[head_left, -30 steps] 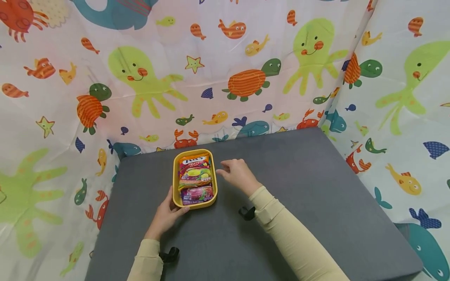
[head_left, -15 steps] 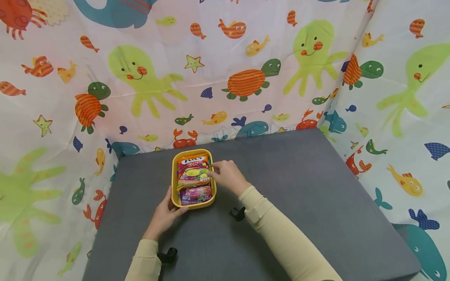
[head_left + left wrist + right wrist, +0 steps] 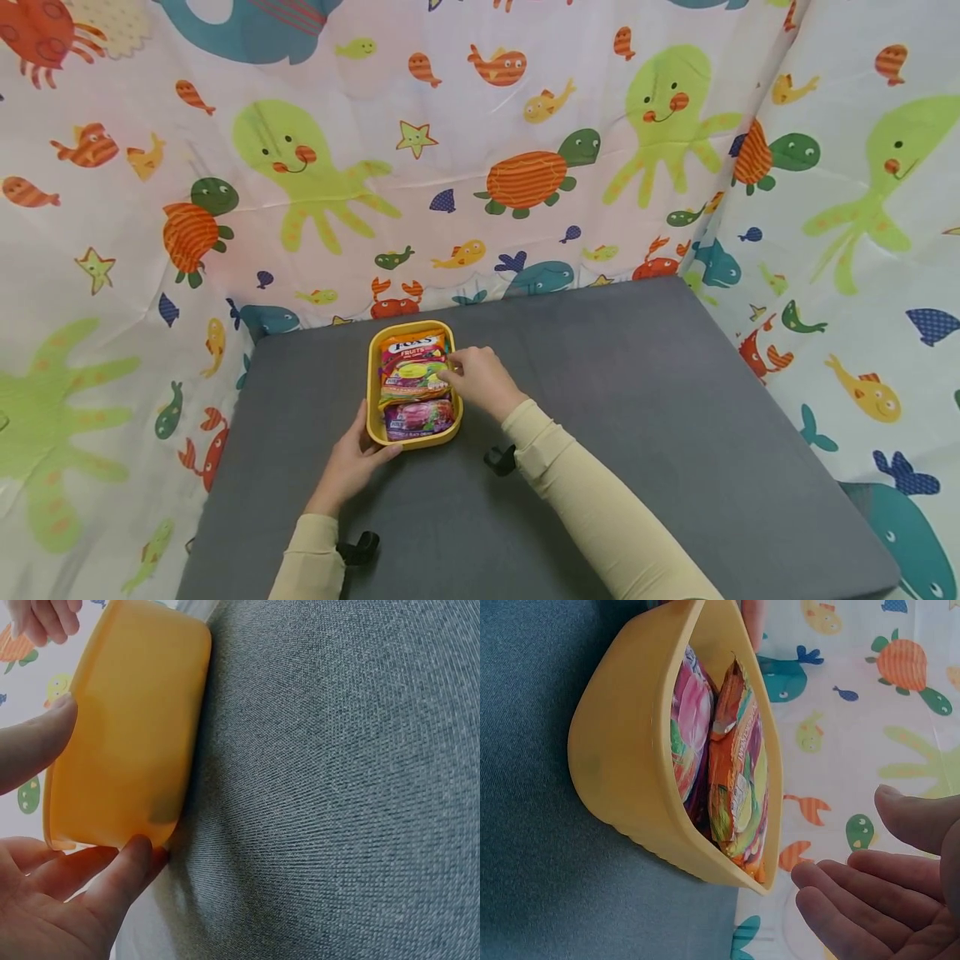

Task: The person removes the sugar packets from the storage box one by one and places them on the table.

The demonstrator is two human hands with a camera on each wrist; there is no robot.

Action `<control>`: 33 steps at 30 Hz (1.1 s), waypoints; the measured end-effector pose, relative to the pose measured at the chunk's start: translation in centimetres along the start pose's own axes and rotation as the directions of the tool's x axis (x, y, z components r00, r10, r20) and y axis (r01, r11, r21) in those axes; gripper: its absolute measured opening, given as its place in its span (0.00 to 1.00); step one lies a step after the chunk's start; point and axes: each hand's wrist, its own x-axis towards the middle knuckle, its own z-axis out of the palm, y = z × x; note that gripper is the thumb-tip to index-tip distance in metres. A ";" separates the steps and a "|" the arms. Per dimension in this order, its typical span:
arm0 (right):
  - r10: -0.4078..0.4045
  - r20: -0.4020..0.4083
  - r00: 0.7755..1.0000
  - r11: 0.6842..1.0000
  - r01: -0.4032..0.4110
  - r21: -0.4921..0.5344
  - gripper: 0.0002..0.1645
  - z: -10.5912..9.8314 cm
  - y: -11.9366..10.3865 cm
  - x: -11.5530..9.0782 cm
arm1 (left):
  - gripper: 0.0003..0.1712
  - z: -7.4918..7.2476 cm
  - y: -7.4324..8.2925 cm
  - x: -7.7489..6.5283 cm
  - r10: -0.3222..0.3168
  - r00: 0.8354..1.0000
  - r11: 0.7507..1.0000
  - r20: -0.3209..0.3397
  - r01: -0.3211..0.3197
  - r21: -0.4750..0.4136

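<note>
A yellow rectangular container (image 3: 372,379) stands on the table, left of its middle. Inside lie an orange Fox's Fruits candy bag (image 3: 412,367) and, nearer, a purple candy bag (image 3: 420,418). My left hand (image 3: 352,467) grips the container at its near left corner; in the left wrist view the fingers press one end of the yellow wall (image 3: 139,712) and the thumb lies along another side. My right hand (image 3: 486,382) hovers at the right rim, its thumb tip overlapping the orange bag in the head view. The right wrist view shows its fingers loosely extended, holding nothing.
The grey cloth-covered table (image 3: 637,417) stretches right and toward me. A curtain (image 3: 450,125) printed with sea animals hangs behind it and along both sides. A black strap piece (image 3: 358,550) sits below the left wrist, another (image 3: 500,460) below the right.
My right hand has moved left and slightly nearer, from beside the container to its right rim. The left hand keeps its grip, and the container stays in place.
</note>
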 end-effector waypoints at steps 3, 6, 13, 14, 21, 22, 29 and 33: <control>0.022 0.032 0.999 1.000 -0.022 0.002 0.26 0.3 -0.1 0.2 | 0.59 0.0 0.0 0.1 -0.001 1.000 1.000 0.001 0.001 -0.003; 0.043 0.059 0.997 0.999 -0.042 -0.003 0.31 0.6 -0.3 0.5 | 0.59 0.0 0.1 0.1 -0.005 1.000 1.000 -0.001 0.005 -0.001; 0.096 0.098 0.991 0.995 -0.098 0.014 0.33 1.1 -0.7 1.0 | 0.59 0.1 0.2 0.0 -0.013 1.000 1.000 0.001 0.013 0.004; 0.107 0.102 0.989 0.994 -0.108 0.008 0.33 1.2 -0.7 1.1 | 0.59 0.1 0.3 0.0 -0.014 1.000 1.000 0.004 0.014 0.006; 0.125 0.107 0.986 0.992 -0.125 -0.003 0.37 2.0 -0.7 1.6 | 0.60 0.2 0.4 -0.1 -0.017 1.000 1.000 -0.004 0.017 0.015; 0.130 0.112 0.985 0.992 -0.130 -0.006 0.37 2.1 -0.7 1.6 | 0.59 0.2 0.3 -0.1 -0.017 1.000 1.000 -0.006 0.017 0.018; 0.140 0.157 0.978 0.989 -0.145 0.021 0.40 2.8 -1.0 1.5 | 0.60 0.2 0.0 0.0 -0.018 1.000 1.000 -0.010 0.018 0.007; 0.141 0.177 0.974 0.988 -0.151 0.043 0.35 3.1 -1.2 1.5 | 0.60 0.2 -0.2 0.1 -0.015 1.000 1.000 -0.009 0.015 0.006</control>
